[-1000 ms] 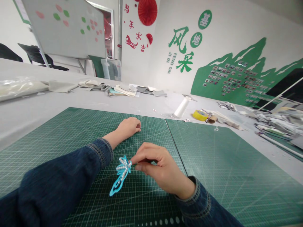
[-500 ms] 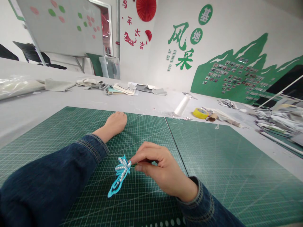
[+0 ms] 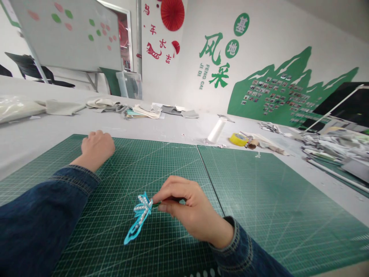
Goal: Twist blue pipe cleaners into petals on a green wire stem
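Between the thumb and fingers of my right hand is the thin green stem of a blue ornament. White beads line the ornament's petals, and one long looped petal points down and left. It hangs above the green cutting mat. My left hand rests at the mat's far left edge with its fingers curled down and closed; the fingertips and whatever they may hold are hidden.
A white cone, a yellow tape roll and a brown roll lie beyond the mat. Fabric pieces line the table's back. More scraps are heaped at the right. A second mat adjoins the first.
My left hand has moved left along the mat's far edge. My right hand still pinches the blue ornament, with both slightly further left in view. The camera has turned a little to the right.
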A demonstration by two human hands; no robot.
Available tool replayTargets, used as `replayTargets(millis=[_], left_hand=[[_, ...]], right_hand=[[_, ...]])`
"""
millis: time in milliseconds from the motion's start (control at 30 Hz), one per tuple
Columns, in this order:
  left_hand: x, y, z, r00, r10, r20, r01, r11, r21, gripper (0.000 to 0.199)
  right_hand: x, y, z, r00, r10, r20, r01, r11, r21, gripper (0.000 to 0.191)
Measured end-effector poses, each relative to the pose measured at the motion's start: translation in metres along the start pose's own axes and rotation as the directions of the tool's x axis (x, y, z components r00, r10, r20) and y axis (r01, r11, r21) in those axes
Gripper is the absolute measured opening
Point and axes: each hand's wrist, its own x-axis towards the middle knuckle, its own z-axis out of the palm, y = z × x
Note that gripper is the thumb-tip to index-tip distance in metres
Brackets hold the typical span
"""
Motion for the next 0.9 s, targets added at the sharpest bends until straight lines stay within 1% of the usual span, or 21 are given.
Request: replayTargets(millis=[67, 133, 167, 200, 267, 333, 367, 433, 467, 500, 533, 567, 600, 633, 667, 700, 733, 800, 833, 867, 900], left_hand=[[-0.004, 0.02, -0.006, 0.993, 0.076, -0.088, -0.078, 0.997, -0.016, 0.047], [-0.005, 0.041, -0.01, 0.979, 0.144, -0.141, -0.151, 0.988, -0.038, 0.039], [-0.005, 0.051, -0.012, 0.967, 0.198, -0.158, -0.209, 0.976, -0.058, 0.033], [-0.004, 0.06, -0.014, 0.942, 0.293, -0.167, -0.314, 0.941, -0.122, 0.03], [-0.002, 0.071, -0.017, 0.912, 0.386, -0.138, -0.409, 0.872, -0.268, 0.028], [-0.004, 0.078, -0.022, 0.891, 0.431, -0.142, -0.441, 0.75, -0.492, 0.032], [-0.006, 0.081, -0.026, 0.888, 0.432, -0.157, -0.429, 0.657, -0.62, 0.042], [-0.016, 0.089, -0.035, 0.901, 0.403, -0.16, -0.333, 0.404, -0.852, 0.061], [-0.024, 0.094, -0.04, 0.915, 0.383, -0.126, -0.239, 0.262, -0.935, 0.063], [-0.033, 0.1, -0.046, 0.926, 0.374, -0.052, -0.11, 0.134, -0.985, 0.057], [-0.043, 0.106, -0.05, 0.922, 0.385, 0.033, 0.034, 0.003, -0.999, 0.049], [-0.053, 0.113, -0.054, 0.894, 0.433, 0.111, 0.179, -0.118, -0.977, 0.045], [-0.063, 0.119, -0.057, 0.853, 0.495, 0.164, 0.307, -0.221, -0.926, 0.044], [-0.072, 0.124, -0.058, 0.832, 0.517, 0.201, 0.399, -0.307, -0.864, 0.042], [-0.08, 0.129, -0.059, 0.812, 0.532, 0.24, 0.476, -0.363, -0.801, 0.04], [-0.086, 0.132, -0.058, 0.78, 0.556, 0.286, 0.548, -0.386, -0.742, 0.04], [-0.091, 0.133, -0.057, 0.748, 0.578, 0.327, 0.605, -0.39, -0.694, 0.04], [-0.098, 0.133, -0.053, 0.68, 0.625, 0.383, 0.686, -0.358, -0.633, 0.045], [-0.1, 0.132, -0.052, 0.658, 0.641, 0.395, 0.706, -0.345, -0.618, 0.047], [-0.102, 0.13, -0.051, 0.648, 0.644, 0.407, 0.718, -0.337, -0.609, 0.046], [-0.103, 0.129, -0.05, 0.648, 0.628, 0.431, 0.725, -0.334, -0.602, 0.044]], right_hand=[[0.0, 0.0, 0.001, 0.999, 0.03, -0.035, -0.03, 1.0, 0.0, 0.024], [0.0, 0.0, 0.002, 0.996, 0.06, -0.061, -0.059, 0.998, 0.013, 0.023], [0.0, 0.0, 0.002, 0.996, 0.068, -0.065, -0.067, 0.998, 0.02, 0.022], [0.0, 0.001, 0.002, 0.995, 0.073, -0.064, -0.071, 0.997, 0.024, 0.022], [0.001, 0.002, 0.002, 0.994, 0.082, -0.067, -0.081, 0.996, 0.028, 0.022], [0.002, 0.006, 0.001, 0.987, 0.109, -0.118, -0.106, 0.994, 0.036, 0.022], [0.003, 0.009, 0.0, 0.977, 0.131, -0.165, -0.125, 0.991, 0.049, 0.021], [0.005, 0.016, -0.003, 0.94, 0.19, -0.283, -0.171, 0.981, 0.092, 0.017], [0.006, 0.018, -0.005, 0.915, 0.222, -0.338, -0.185, 0.973, 0.138, 0.015], [0.007, 0.021, -0.006, 0.893, 0.27, -0.361, -0.207, 0.957, 0.202, 0.013], [0.007, 0.023, -0.007, 0.87, 0.308, -0.384, -0.217, 0.94, 0.262, 0.012], [0.008, 0.024, -0.007, 0.851, 0.34, -0.4, -0.222, 0.923, 0.313, 0.013], [0.008, 0.024, -0.008, 0.837, 0.364, -0.41, -0.223, 0.909, 0.351, 0.013], [0.008, 0.024, -0.007, 0.826, 0.376, -0.419, -0.221, 0.901, 0.374, 0.014], [0.007, 0.024, -0.007, 0.82, 0.383, -0.424, -0.22, 0.897, 0.384, 0.015], [0.007, 0.023, -0.007, 0.817, 0.387, -0.428, -0.222, 0.896, 0.385, 0.015], [0.006, 0.023, -0.006, 0.814, 0.389, -0.431, -0.227, 0.896, 0.381, 0.016], [0.005, 0.022, -0.006, 0.81, 0.392, -0.436, -0.239, 0.9, 0.364, 0.016], [0.005, 0.023, -0.006, 0.809, 0.391, -0.44, -0.244, 0.903, 0.354, 0.017], [0.005, 0.023, -0.006, 0.808, 0.387, -0.443, -0.247, 0.907, 0.342, 0.016], [0.004, 0.024, -0.005, 0.81, 0.381, -0.446, -0.248, 0.911, 0.328, 0.016]])
